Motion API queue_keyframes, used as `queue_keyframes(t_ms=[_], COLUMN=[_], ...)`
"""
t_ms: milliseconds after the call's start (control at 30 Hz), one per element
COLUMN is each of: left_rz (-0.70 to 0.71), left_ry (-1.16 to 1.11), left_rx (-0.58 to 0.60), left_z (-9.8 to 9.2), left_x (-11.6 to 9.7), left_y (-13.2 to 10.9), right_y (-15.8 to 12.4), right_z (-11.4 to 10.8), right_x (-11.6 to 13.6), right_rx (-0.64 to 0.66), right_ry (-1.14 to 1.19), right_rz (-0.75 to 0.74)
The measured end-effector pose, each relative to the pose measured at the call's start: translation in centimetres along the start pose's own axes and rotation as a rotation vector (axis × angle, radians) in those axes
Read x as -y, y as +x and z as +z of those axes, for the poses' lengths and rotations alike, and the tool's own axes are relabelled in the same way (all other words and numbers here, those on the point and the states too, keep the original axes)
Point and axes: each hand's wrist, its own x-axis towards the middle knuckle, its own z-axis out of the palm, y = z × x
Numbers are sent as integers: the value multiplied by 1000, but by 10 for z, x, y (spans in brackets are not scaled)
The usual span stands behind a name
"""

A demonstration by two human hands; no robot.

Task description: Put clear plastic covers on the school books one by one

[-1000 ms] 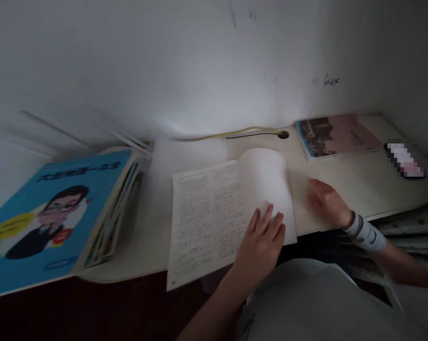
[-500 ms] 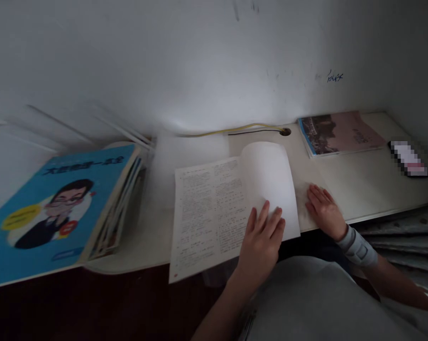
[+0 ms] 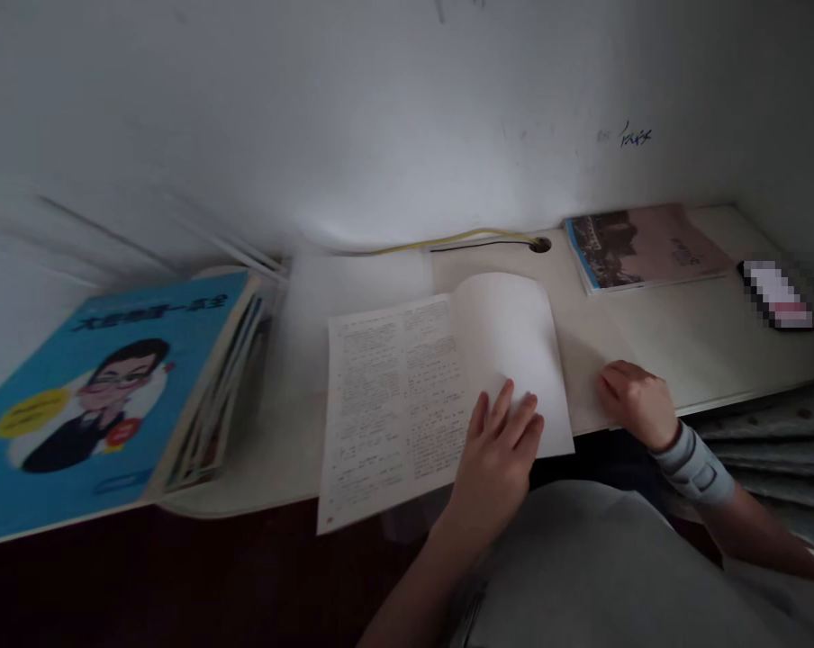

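An open booklet (image 3: 393, 396) of printed text lies on a pale desk (image 3: 683, 333), and its lower edge hangs over the desk's front. One blank white page (image 3: 515, 333) curls up at the booklet's right side. My left hand (image 3: 501, 445) rests on the lower right of the booklet, fingers stretched flat on the page. My right hand (image 3: 640, 403) sits on the desk just right of the booklet. Its fingers are curled in with nothing visible in them. A grey band (image 3: 691, 463) wraps that wrist.
A stack of books topped by a blue cover with a cartoon figure (image 3: 103, 396) lies at the left. A pink magazine (image 3: 650, 247) and a dark flat object (image 3: 778, 295) sit at the back right. A yellow cable (image 3: 461, 238) runs to a desk hole (image 3: 540, 244) along the wall.
My right hand has gone from lying flat beside the booklet to a curled shape and has slid slightly right and nearer the desk edge. My left hand stays on the page.
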Motion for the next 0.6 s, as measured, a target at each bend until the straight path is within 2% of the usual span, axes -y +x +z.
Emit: queue_keyframes(t_ms=[100, 233, 333, 600], left_rz=[2, 12, 10, 41], left_ry=[-14, 5, 8, -99], left_rx=[-6, 10, 42, 133], left_z=[-3, -6, -11, -34], left_x=[3, 2, 1, 11], left_y=[-1, -1, -1, -10], right_y=[3, 1, -3, 3], right_z=[5, 24, 32, 21], right_x=[-1, 4, 9, 1], right_rx=[29, -72, -97, -69], right_ry=[-45, -106, -113, -23], right_rz=[-32, -83, -88, -75])
